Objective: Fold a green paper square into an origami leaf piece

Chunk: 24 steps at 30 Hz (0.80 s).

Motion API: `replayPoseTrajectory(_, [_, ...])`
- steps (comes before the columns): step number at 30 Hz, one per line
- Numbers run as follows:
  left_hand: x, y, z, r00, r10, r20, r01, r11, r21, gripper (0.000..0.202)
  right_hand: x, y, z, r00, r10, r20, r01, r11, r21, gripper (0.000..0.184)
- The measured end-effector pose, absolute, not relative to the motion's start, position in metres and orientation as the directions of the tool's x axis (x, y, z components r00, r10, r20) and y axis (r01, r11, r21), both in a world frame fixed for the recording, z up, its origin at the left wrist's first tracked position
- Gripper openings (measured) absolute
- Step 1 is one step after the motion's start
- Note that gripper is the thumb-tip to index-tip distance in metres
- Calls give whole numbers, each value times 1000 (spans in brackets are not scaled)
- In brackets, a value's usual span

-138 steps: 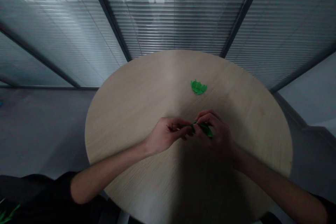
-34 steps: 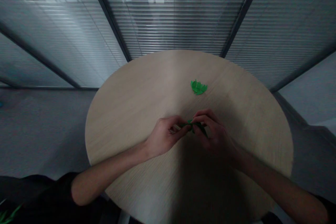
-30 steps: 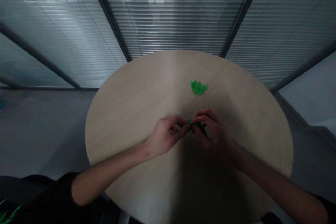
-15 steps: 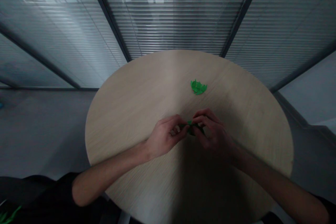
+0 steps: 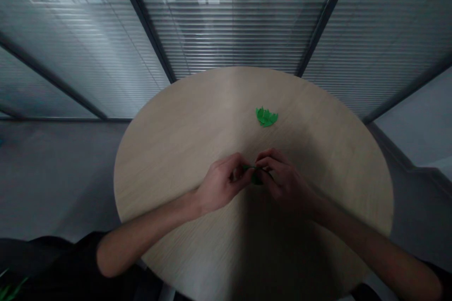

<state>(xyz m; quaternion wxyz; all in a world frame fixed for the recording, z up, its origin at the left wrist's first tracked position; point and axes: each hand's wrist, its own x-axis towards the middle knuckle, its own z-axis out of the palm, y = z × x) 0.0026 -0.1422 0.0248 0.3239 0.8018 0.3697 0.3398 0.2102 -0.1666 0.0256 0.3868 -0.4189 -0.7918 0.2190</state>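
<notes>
Closer together now, both hands have drawn in around the small green piece [image 5: 257,176] at the lower middle of the frame; the left hand [image 5: 221,183] and right hand [image 5: 286,183] pinch it between curled fingertips, hiding much of it; snug, level pinches from both sides keep it from slipping; green blades [image 5: 6,290] show at the lower left corner; farther up, a green leaf-shaped cluster [image 5: 266,117] lies on the round wooden table [image 5: 169,160]; slatted blinds [image 5: 233,23] fill the top of the frame.
</notes>
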Motion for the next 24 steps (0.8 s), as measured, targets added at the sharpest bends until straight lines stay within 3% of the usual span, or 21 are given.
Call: replayPoseTrajectory(24, [-1,-141,24,529,768,360,384,-595,706,7,214,-165,24,-393,843,368,514,533,-672,7])
